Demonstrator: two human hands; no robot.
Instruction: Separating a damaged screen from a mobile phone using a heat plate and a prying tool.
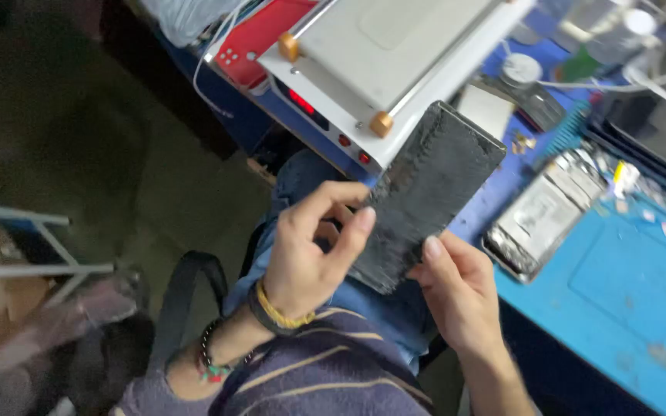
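Note:
A flat black rectangular panel (424, 191) with a rough, cracked-looking surface is held up over my lap. My left hand (310, 250) grips its lower left edge between thumb and forefinger; yellow and dark bands circle that wrist. My right hand (456, 289) supports the panel's lower right corner from beneath, thumb on the edge. The panel's upper end points toward the white machine (383, 58).
A white box-shaped machine with orange knobs and red lights sits at the bench's edge. An opened phone body (545, 216) lies on a blue mat (626, 285). Small parts and cables clutter the back right. A metal frame (32, 266) and dark floor are on the left.

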